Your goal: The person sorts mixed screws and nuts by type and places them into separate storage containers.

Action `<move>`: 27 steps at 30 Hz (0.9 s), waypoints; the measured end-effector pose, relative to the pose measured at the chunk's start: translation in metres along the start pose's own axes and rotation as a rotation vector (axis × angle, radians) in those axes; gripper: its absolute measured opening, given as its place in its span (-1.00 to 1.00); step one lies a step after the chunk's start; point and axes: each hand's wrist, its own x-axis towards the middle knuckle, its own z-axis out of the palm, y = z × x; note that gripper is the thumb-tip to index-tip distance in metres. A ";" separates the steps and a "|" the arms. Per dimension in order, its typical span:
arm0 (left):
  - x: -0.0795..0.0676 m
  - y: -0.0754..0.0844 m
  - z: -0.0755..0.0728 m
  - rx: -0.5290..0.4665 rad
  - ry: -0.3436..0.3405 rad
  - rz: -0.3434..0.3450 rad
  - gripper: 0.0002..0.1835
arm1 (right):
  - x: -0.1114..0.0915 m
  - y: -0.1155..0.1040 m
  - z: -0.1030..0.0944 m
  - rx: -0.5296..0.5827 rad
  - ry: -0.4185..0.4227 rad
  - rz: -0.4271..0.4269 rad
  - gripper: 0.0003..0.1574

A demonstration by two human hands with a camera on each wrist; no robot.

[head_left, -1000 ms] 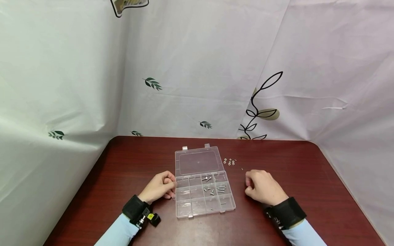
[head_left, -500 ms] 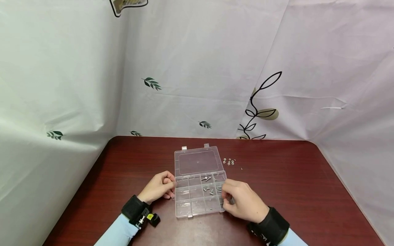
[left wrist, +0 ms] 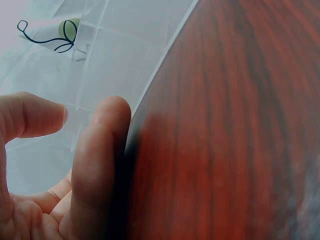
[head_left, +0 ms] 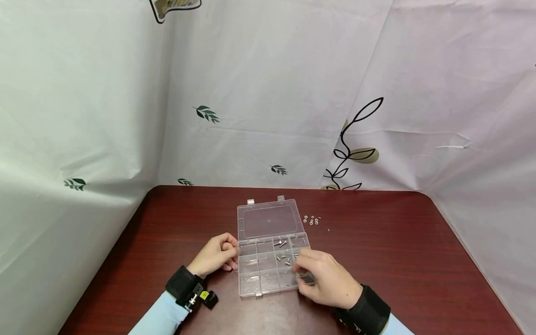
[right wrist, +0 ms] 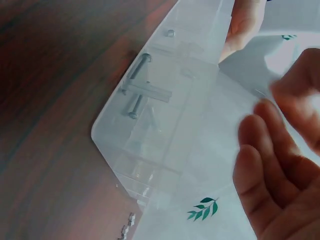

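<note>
The clear compartment box (head_left: pixel 266 262) sits on the dark red table (head_left: pixel 188 214), between the person's two hands, its lid (head_left: pixel 269 221) folded back flat toward 12 o'clock from the middle of the tray. At 9 o'clock the left hand (head_left: pixel 214 256) touches the box's edge; its grip is loose, thumb and forefinger parted in the left wrist view. Between 3 and 4 o'clock the right hand (head_left: pixel 325 277) hangs over the right-hand column, its fingers curled and the thumb blurred near their tips; whether that grip pinches anything, I cannot tell. Metal screws (head_left: pixel 283 244) lie in the compartments toward 1 and 2 o'clock, with more partly behind the right hand; the right wrist view shows long ones lying in the tray. Small rings (head_left: pixel 311 223) are scattered on the table between 1 and 2 o'clock, beside the lid. Both wrists wear black bands (head_left: pixel 184 284) over light blue sleeves (head_left: pixel 158 315). A leaf-printed white cloth (head_left: pixel 251 93) hangs beyond the table at 12 o'clock.
</note>
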 end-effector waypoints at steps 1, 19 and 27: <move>0.000 0.000 0.000 0.000 0.000 0.002 -0.72 | 0.000 0.000 -0.001 0.001 -0.011 -0.007 -0.55; 0.000 -0.001 0.000 -0.010 0.002 -0.010 -0.71 | -0.008 0.027 -0.020 -0.065 -0.058 0.055 -0.25; 0.000 -0.002 0.000 -0.013 0.007 -0.009 -0.71 | -0.018 0.064 -0.036 -0.173 -0.046 0.214 -0.47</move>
